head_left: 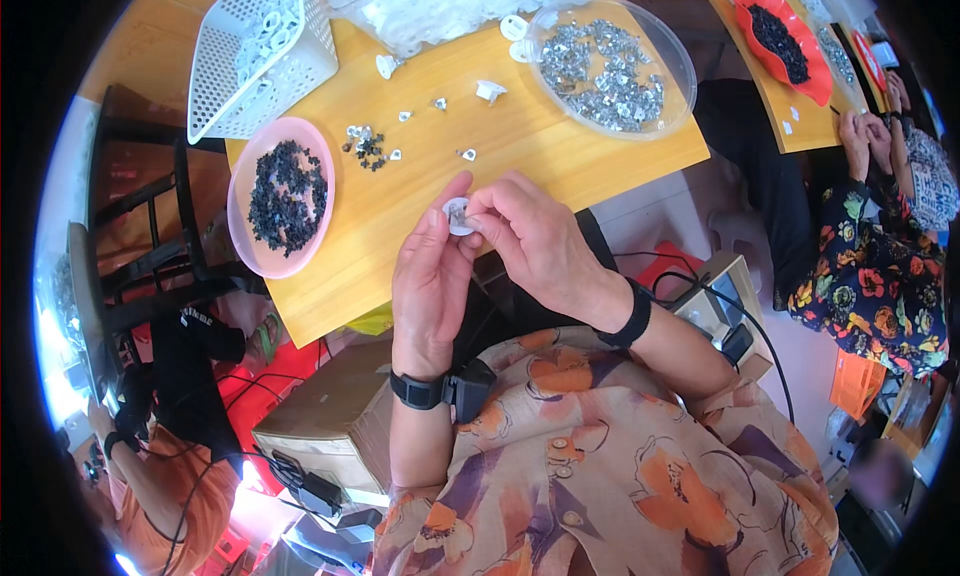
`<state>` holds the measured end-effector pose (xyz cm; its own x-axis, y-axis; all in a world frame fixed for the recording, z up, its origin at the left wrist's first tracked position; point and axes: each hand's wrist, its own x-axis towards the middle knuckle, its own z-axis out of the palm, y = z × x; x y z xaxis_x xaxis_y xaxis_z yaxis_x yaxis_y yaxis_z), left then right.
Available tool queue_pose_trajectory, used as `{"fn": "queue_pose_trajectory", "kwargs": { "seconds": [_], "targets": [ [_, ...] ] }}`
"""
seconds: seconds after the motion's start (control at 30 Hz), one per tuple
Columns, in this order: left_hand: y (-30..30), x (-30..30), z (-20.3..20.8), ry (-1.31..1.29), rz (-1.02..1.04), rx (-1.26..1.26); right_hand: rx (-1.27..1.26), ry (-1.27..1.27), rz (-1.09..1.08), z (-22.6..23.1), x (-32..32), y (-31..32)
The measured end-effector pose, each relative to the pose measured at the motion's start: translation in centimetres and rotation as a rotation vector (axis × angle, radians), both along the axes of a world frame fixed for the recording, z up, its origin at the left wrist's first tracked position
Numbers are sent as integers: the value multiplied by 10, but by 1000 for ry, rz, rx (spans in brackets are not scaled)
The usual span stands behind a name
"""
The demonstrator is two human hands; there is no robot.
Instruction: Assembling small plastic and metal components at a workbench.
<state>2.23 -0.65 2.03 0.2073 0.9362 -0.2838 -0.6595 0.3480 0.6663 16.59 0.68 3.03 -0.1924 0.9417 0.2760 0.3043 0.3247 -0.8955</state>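
Observation:
Over the table's near edge, my left hand (pixel 432 266) grips a small round white plastic part (pixel 458 214) between thumb and fingers. The thumb and forefinger of my right hand (pixel 530 238) are pinched together at its face; whether they hold a tiny piece there is hidden. Left of my hands, a pink dish (pixel 238 211) carries small black parts (pixel 288 198). A few loose metal and black bits (pixel 368 148) lie on the wood ahead. At the far right is a clear round tub (pixel 690 81) of shiny metal pieces (pixel 610 76).
A white perforated basket (pixel 215 96) and a clear bin of white parts (pixel 430 11) stand along the table's (pixel 430 106) far side. Beneath it is a cardboard box (pixel 330 406). A cable (pixel 765 341) curves by my right elbow. Other people sit left and right.

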Motion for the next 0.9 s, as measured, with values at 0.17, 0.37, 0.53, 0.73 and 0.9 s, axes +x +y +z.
{"fn": "queue_pose_trajectory", "kwargs": {
  "seconds": [0.17,0.37,0.53,0.73,0.9],
  "targets": [
    [-1,2,-1,54,19,12,13,-39,9,0,0,-1],
    [-2,5,2,106,21,20,37,-64,49,-1,2,2],
    [-2,4,-2,115,27,4,5,-97,59,0,2,2],
    [-1,3,-5,71,51,11,-12,-31,24,-2,1,0],
    [-2,5,-7,43,134,-35,21,-79,40,1,2,-2]
  ]
}}
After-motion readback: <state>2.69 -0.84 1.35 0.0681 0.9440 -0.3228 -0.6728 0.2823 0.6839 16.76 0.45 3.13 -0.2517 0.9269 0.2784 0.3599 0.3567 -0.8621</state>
